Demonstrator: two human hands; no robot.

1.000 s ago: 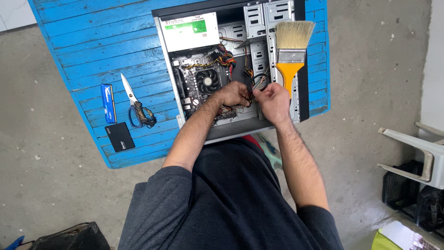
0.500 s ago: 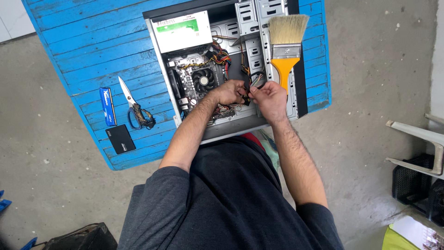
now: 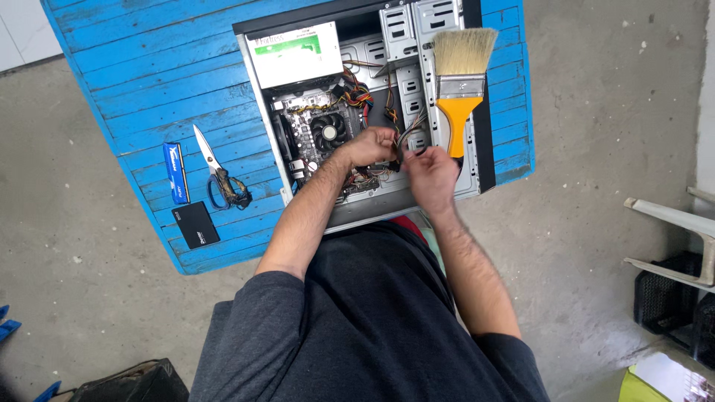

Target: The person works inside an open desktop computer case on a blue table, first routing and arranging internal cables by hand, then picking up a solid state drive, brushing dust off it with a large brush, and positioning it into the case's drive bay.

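An open computer case (image 3: 477, 160) lies on its side on a blue plank table (image 3: 149, 67), its inside facing up. Both hands work at the middle of the case, at about 6 o'clock from the drive cages. The left hand (image 3: 370, 147) is curled, fingers pressed together around a bundle of thin cables (image 3: 408, 128) that runs up toward 12 o'clock; the right hand (image 3: 430, 171) sits just beside it at 4 o'clock, fingertips bent in and pinching what seems to be the same bundle's lower end (the hands blur here, so the exact hold is hard to make out). The two hands nearly touch.

At 9 o'clock from the left hand sits the round black cooler fan (image 3: 325, 133) on the board, and at 11 o'clock the grey power supply box (image 3: 294, 54) with a green and white label. A wide paintbrush (image 3: 459, 93) with an orange handle and pale bristles rests across the case's right side, at 1 o'clock from the right hand, bristles pointing to 12. Well apart, at 9 o'clock on the table, lie scissors (image 3: 216, 167), a blue memory stick (image 3: 175, 173) and a flat black drive (image 3: 195, 225)
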